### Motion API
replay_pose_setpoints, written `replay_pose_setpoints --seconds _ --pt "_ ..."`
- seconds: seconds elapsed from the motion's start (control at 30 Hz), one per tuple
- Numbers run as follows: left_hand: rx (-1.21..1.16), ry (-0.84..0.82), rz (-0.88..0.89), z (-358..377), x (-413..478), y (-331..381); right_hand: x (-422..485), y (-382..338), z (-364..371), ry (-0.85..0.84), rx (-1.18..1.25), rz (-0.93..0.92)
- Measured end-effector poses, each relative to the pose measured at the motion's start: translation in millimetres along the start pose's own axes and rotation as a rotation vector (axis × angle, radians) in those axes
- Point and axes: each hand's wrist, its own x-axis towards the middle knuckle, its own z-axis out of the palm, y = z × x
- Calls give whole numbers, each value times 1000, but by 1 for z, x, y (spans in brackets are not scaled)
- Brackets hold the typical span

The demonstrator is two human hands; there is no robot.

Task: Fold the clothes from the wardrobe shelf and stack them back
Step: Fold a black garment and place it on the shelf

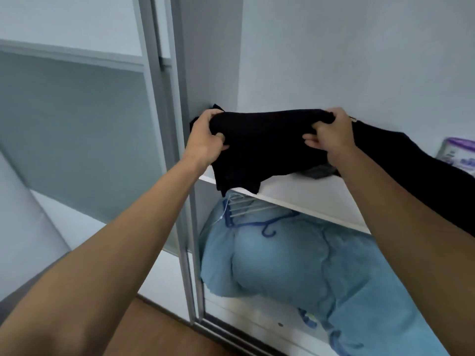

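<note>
Currently | left hand [205, 136] grips left end of black soft fabric garment [262, 145], fingers curled into cloth | garment bunched above white wardrobe shelf [303, 192], hem overhanging front edge | right hand [331, 134] grips right end | risk: dark cloth trailing rightward may drag purple-and-white container [460, 155] off the shelf.

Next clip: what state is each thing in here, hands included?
left hand, grips the black garment's left end.
right hand, grips its right end.
black garment, bunched, held above the shelf, lower edge hanging past the shelf front.
grey cloth, lying on the shelf, partly hidden.
blue quilt, bunched below the shelf.
hangers, lying on the quilt.
purple-and-white container, standing on the shelf.
</note>
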Motion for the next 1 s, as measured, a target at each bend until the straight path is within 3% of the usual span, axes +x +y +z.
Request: replay_pose_setpoints --seconds 0.3,0.37,0.43,0.47,0.53,0.6,0.67,0.77,0.83,0.9,1.0 --pt "166 359 375 31 103 21 202 -55 114 -280 773 83" --pt "152 380 291 37 112 5 232 -41 135 -337 641 106" --pt "201 347 69 42 113 -24 260 -4 148 -459 114 81" --pt "229 318 -64 42 112 -40 269 17 153 -602 -159 76" --pt "197 306 -295 40 113 -65 279 50 161 -804 -490 180" --pt "109 383 -423 38 123 -77 284 71 172 -790 -486 263" --pt "118 456 -459 40 137 -80 291 82 189 -704 -456 198" --pt "244 599 -268 44 146 -85 297 88 212 -509 -321 -68" --pt "324 669 -143 45 144 -85 299 89 219 -411 -201 -125" --pt "399 655 -189 46 143 -86 308 95 226 -488 -271 -124" --pt "771 611 -364 48 142 -90 310 103 234 -719 -620 -78"
